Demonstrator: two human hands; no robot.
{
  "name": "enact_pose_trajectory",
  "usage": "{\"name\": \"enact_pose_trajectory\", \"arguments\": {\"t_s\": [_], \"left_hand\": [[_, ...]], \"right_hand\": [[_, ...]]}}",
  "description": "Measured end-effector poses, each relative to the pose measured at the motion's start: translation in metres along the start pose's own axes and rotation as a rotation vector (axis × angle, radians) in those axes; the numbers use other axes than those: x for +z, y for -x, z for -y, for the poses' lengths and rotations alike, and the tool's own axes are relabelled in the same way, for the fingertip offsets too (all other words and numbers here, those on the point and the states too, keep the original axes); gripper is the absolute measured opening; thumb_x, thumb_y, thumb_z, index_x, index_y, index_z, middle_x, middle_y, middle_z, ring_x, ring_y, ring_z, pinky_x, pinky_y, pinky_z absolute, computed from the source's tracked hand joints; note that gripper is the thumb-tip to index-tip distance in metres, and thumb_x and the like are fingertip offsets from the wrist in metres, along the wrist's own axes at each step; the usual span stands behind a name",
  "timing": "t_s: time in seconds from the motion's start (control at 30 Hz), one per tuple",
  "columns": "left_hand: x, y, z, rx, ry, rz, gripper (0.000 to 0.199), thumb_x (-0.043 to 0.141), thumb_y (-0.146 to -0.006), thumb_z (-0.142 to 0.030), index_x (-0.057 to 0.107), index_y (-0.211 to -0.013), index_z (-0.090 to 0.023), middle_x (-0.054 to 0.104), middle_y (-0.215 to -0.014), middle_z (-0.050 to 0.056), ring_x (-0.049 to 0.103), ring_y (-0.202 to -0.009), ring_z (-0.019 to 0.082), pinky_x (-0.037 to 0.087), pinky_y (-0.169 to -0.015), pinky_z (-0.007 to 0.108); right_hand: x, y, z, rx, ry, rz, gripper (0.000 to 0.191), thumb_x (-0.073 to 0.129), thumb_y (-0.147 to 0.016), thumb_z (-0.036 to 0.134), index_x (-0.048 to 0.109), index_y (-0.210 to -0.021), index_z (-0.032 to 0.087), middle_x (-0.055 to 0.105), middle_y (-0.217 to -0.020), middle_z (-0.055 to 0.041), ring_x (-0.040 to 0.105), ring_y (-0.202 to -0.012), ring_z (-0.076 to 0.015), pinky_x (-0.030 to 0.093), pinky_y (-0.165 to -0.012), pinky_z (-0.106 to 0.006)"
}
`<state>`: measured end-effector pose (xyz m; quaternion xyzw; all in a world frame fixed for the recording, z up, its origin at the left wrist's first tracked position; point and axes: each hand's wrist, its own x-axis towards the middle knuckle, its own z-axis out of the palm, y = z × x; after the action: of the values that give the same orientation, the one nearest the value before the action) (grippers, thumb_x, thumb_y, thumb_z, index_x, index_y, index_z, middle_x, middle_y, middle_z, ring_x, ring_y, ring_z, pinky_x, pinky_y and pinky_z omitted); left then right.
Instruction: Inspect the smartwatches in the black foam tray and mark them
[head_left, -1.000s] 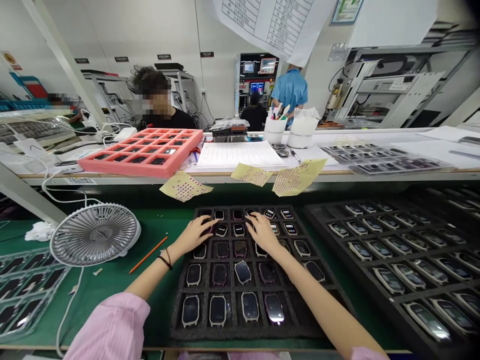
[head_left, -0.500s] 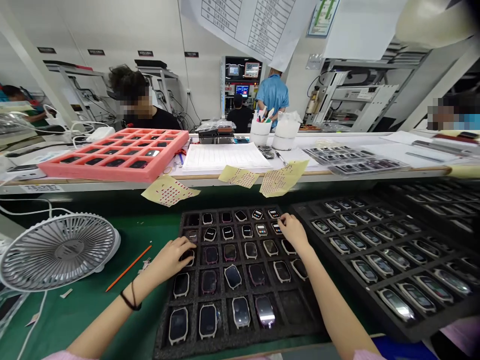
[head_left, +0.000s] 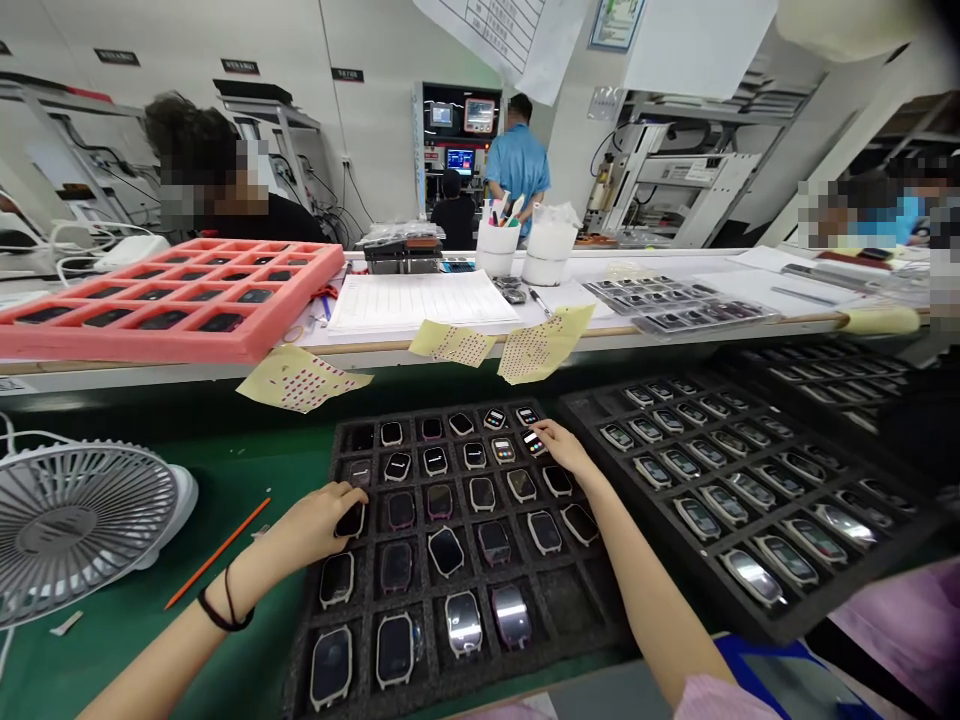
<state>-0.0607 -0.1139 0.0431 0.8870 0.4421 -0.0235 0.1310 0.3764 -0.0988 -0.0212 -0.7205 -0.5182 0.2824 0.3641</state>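
Left hand and right hand lie well apart over a black foam tray, most of whose cells hold a smartwatch body; the left hand curls over a dark watch body, while the right fingertips rest on a lit watch body, the grip unclear. A second black tray of watch bodies lies to the right, and a desk fan and orange pencil lie on the green bench mat to the left. Beyond are a pink foam tray, yellow dotted sheets, a paper form, a seated co-worker and a standing co-worker before a monitor cabinet
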Motion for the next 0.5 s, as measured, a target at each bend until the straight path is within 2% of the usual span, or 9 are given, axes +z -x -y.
{"name": "enact_pose_trajectory", "arguments": {"t_s": [0.13,0.23,0.37,0.5], "left_hand": [[-0.002,0.003,0.0,0.042,0.104,-0.109,0.037,0.056,-0.067,-0.015,0.057,-0.103,-0.023,0.063,-0.105,0.005,0.061,-0.1,0.024,0.05,-0.082,0.032],[-0.004,0.001,-0.014,0.093,0.192,-0.176,0.04,0.054,-0.073,-0.02,0.054,-0.113,-0.025,0.059,-0.116,0.005,0.061,-0.1,0.022,0.05,-0.081,0.029],[-0.003,-0.012,-0.04,0.179,0.241,-0.149,0.039,0.054,-0.077,-0.023,0.055,-0.116,-0.025,0.058,-0.114,0.005,0.062,-0.096,0.021,0.051,-0.082,0.03],[-0.005,-0.021,-0.045,0.158,0.344,-0.188,0.037,0.056,-0.077,-0.027,0.056,-0.115,-0.025,0.057,-0.113,0.005,0.063,-0.086,0.018,0.054,-0.076,0.029]], "right_hand": [[-0.008,0.0,-0.003,-0.005,-0.218,0.031,0.034,0.048,-0.079,0.04,0.064,-0.1,0.018,0.066,-0.069,-0.0015,0.06,-0.063,-0.0165,0.035,-0.052,-0.024],[-0.014,0.0,-0.004,-0.002,-0.319,0.044,0.041,0.051,-0.075,0.046,0.064,-0.101,0.018,0.068,-0.074,-0.0028,0.059,-0.059,-0.0143,0.027,-0.046,-0.022],[-0.017,0.002,-0.003,-0.009,-0.361,0.039,0.042,0.053,-0.073,0.047,0.065,-0.101,0.018,0.068,-0.075,-0.003,0.058,-0.057,-0.0131,0.025,-0.044,-0.021],[-0.017,0.003,-0.002,-0.032,-0.311,0.005,0.039,0.05,-0.074,0.046,0.067,-0.097,0.018,0.067,-0.074,-0.0029,0.057,-0.057,-0.014,0.029,-0.045,-0.022]]}}
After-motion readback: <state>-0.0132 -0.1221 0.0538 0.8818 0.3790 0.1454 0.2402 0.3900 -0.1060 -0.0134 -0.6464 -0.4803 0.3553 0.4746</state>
